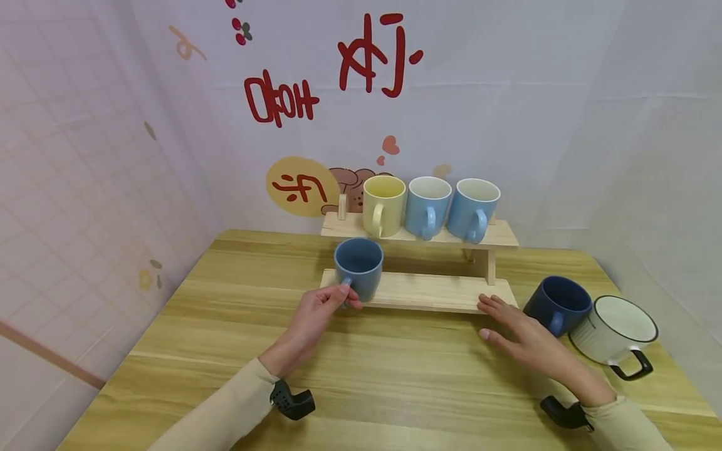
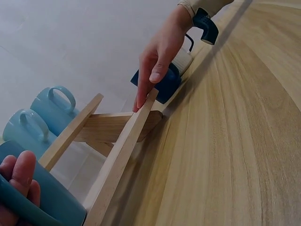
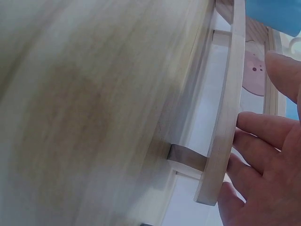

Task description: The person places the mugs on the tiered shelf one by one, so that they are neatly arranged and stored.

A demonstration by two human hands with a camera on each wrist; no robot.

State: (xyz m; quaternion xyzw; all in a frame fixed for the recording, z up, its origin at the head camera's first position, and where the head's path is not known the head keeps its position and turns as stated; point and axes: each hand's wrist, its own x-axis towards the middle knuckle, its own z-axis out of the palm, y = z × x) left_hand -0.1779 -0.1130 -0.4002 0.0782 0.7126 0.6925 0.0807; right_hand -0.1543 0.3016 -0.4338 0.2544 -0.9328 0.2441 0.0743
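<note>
Handle [image 1: 348, 281] hides partly behind the left hand [image 1: 317, 311] pinching it, blue-grey mug [image 1: 366, 279] just beyond. Right hand [image 1: 530, 341], fingers extended, touches the shelf [image 1: 429, 292].

The grey-blue mug [image 1: 363, 279] looks smooth and satiny, probably ceramic; the shelf [image 1: 431, 291] is matt wood.
</note>
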